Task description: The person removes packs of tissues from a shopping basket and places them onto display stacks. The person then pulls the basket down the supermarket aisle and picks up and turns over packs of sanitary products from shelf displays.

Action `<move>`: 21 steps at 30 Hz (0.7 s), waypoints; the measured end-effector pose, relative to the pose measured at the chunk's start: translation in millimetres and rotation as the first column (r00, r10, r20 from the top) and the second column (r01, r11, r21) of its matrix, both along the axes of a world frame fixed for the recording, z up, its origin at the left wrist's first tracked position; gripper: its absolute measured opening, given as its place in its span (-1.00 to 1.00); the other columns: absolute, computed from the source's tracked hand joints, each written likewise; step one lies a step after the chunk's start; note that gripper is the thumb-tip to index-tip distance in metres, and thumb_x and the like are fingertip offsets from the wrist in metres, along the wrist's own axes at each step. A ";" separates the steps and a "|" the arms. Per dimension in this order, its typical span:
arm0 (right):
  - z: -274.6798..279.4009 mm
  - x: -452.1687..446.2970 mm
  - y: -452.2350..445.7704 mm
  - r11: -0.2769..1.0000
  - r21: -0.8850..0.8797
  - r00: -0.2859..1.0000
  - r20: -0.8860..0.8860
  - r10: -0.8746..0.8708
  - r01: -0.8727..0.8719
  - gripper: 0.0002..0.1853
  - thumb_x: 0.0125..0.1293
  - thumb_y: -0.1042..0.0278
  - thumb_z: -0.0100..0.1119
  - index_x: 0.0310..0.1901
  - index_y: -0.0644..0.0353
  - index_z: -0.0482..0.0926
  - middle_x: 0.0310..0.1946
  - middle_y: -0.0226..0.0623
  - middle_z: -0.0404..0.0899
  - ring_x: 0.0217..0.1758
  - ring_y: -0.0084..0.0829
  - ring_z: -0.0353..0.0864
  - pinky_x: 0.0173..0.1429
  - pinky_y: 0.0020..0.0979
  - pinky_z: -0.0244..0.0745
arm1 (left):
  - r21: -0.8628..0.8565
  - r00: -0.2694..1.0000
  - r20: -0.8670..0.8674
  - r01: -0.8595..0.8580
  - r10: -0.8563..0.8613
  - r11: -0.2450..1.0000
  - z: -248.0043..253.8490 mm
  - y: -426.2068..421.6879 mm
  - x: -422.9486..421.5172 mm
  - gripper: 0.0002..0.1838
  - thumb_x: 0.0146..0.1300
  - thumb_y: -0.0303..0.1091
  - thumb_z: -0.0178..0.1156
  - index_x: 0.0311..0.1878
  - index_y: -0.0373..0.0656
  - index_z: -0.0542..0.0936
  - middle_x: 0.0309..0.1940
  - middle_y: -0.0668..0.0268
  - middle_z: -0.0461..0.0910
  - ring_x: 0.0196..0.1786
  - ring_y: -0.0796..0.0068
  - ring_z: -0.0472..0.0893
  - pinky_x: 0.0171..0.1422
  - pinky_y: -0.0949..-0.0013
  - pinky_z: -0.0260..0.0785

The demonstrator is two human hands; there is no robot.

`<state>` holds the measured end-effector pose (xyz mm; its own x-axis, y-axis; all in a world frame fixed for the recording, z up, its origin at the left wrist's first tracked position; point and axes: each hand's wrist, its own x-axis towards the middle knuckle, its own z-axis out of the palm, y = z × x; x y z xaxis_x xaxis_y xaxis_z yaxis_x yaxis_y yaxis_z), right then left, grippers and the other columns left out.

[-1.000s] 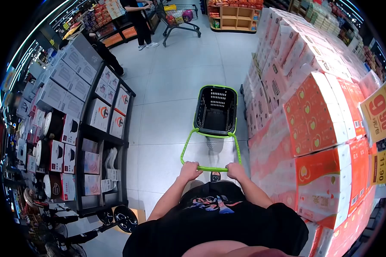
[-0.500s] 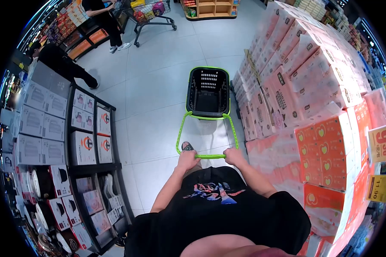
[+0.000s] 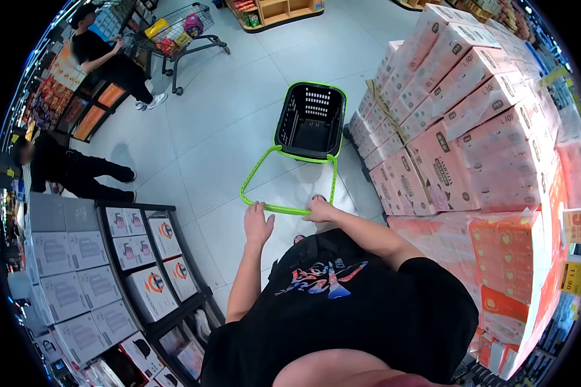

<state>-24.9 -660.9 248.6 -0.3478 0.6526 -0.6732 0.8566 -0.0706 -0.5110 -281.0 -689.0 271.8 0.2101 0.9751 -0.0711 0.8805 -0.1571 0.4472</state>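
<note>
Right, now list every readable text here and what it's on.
"11.90": yellow price card.
"9": orange-printed price card above it; the rest is unclear.
"L10": stacked pink plastic-wrapped packs; following character unclear.
Too small or blurred: other pack print, white cardboard boxes, black T-shirt lettering.

The basket [image 3: 311, 121] looks like matt black plastic, perforated at its far wall, with a smooth, bright green plastic handle [image 3: 287, 210]. Pale floor tiles [image 3: 219, 138] are smooth, faintly glossy. Clear, wrinkled film shines over the pink packs [image 3: 442, 168] near the floor's right edge; the grey cartons [image 3: 51, 251] seem matt cardboard, though lens distortion blurs them.
</note>
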 end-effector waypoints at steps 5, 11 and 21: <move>-1.7 -42.1 100.5 0.945 -0.303 0.973 -0.151 -0.175 0.123 -0.57 0.18 0.06 0.24 -0.20 0.36 0.64 -0.34 -0.18 0.64 -0.27 -0.38 0.62 -0.25 -0.25 0.59 | 0.053 0.960 0.174 -0.233 0.221 0.971 -11.9 75.7 9.7 -0.43 0.12 -0.31 0.31 0.20 -0.32 0.43 0.21 -0.08 0.43 0.31 -0.08 0.38 0.39 0.07 0.26; 6.5 -68.8 221.2 0.847 -0.487 0.882 -0.277 -0.382 0.214 -0.61 0.23 0.12 0.24 -0.11 0.33 0.60 -0.30 -0.20 0.59 -0.29 -0.32 0.55 -0.25 -0.06 0.62 | -0.179 0.872 0.323 -0.325 0.367 0.929 -3.2 171.0 19.6 -0.40 0.17 -0.25 0.30 0.23 -0.31 0.41 0.18 -0.05 0.46 0.27 -0.06 0.43 0.35 0.12 0.29; -13.4 -54.1 350.8 0.736 -0.611 0.783 -0.289 -0.551 0.292 -0.75 0.24 0.24 0.22 -0.17 0.23 0.54 -0.42 -0.24 0.49 -0.36 -0.31 0.52 -0.29 -0.01 0.60 | -0.300 0.943 0.203 -0.196 0.264 0.934 -0.4 313.6 37.2 -0.44 0.18 -0.15 0.29 0.18 -0.28 0.50 0.14 -0.05 0.53 0.21 0.02 0.51 0.31 0.16 0.34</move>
<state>-79.0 -310.1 235.3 -0.4518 0.4064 -0.7942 0.3691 -0.7253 -0.5812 -243.8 -375.4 271.4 0.0257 0.9484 -0.3160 0.7413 0.1941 0.6425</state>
